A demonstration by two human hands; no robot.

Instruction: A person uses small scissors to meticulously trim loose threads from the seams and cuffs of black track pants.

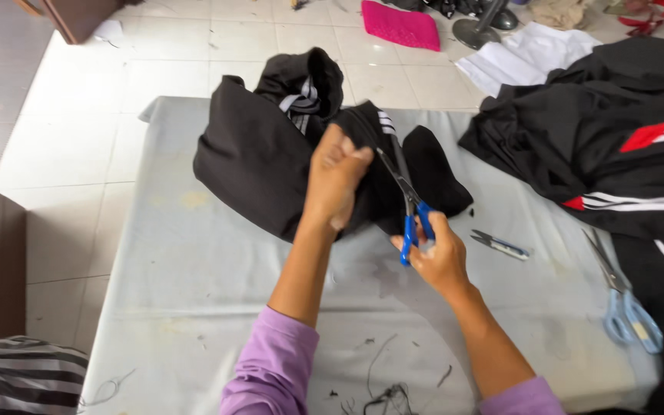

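While left hand [337, 178] grips black garment [286, 150], right hand [436, 257] grasping blue-handled scissors [409, 204] beside it risks nicking fabric.

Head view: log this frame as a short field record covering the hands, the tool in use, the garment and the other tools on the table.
left hand: bunching black garment with white stripes
right hand: grip on blue-handled scissors, blades at the fabric
surface: grey padded table, thread scraps at near edge
other tools: thread snips; light-blue scissors, both lying unused
right side: pile of black garments with red and white stripes
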